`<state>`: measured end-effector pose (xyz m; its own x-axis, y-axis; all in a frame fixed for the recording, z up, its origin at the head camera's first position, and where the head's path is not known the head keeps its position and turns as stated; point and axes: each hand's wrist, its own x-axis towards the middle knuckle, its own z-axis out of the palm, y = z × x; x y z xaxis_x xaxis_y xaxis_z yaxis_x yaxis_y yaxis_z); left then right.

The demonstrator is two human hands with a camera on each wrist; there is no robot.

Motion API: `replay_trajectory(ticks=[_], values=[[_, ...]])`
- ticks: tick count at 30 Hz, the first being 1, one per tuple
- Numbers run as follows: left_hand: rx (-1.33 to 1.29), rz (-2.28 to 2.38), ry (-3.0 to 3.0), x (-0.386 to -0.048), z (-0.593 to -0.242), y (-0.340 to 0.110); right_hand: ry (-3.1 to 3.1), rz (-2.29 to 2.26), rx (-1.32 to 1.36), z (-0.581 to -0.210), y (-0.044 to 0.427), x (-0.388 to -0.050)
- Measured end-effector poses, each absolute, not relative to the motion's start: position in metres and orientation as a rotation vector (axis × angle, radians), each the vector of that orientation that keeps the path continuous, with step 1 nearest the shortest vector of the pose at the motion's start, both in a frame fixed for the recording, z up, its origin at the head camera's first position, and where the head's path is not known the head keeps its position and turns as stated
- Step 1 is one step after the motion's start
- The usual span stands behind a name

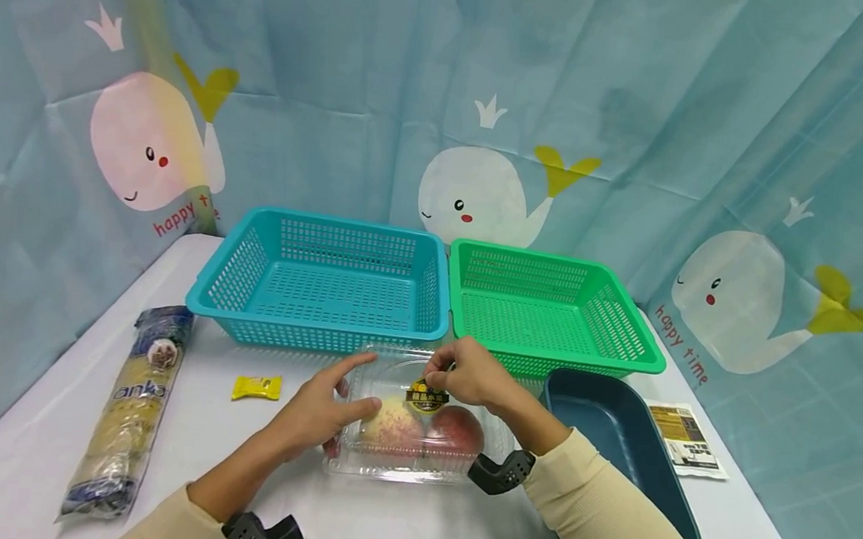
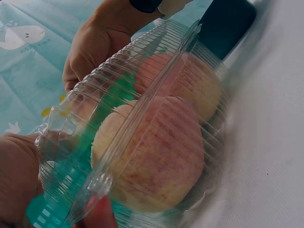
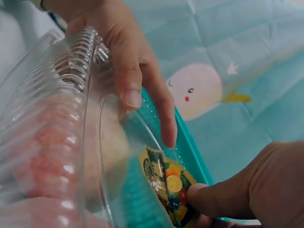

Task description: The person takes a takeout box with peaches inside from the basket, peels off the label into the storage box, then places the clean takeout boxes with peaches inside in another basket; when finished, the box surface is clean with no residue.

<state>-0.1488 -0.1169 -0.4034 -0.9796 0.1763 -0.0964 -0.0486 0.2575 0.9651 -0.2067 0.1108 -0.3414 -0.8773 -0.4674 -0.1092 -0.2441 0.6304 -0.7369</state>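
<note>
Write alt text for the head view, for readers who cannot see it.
A person's right grip pinches a dark label on a clear container of two peaches; the left grip holds its side. A blue basket and a green basket stand behind.

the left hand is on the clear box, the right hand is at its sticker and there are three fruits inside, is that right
Not quite: the clear box holds two fruits, not three, as the head view shows. The rest stands: left hand on the box, right hand at its sticker.
</note>
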Motion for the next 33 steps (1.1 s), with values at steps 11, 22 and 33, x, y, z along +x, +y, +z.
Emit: replay_trajectory(ticks=[11,22,33], values=[[0.105,1.804,2.334,-0.147,-0.404,-0.116,2.478,-1.346,-0.605,-0.331,0.12,-0.204],[0.105,1.794,2.368,-0.147,-0.404,-0.115,2.365,-1.364,-0.747,-0.298,0.138,-0.201],[0.107,1.795,2.366,-0.147,-0.404,-0.116,2.372,-1.298,-0.821,-0.276,0.173,-0.192]])
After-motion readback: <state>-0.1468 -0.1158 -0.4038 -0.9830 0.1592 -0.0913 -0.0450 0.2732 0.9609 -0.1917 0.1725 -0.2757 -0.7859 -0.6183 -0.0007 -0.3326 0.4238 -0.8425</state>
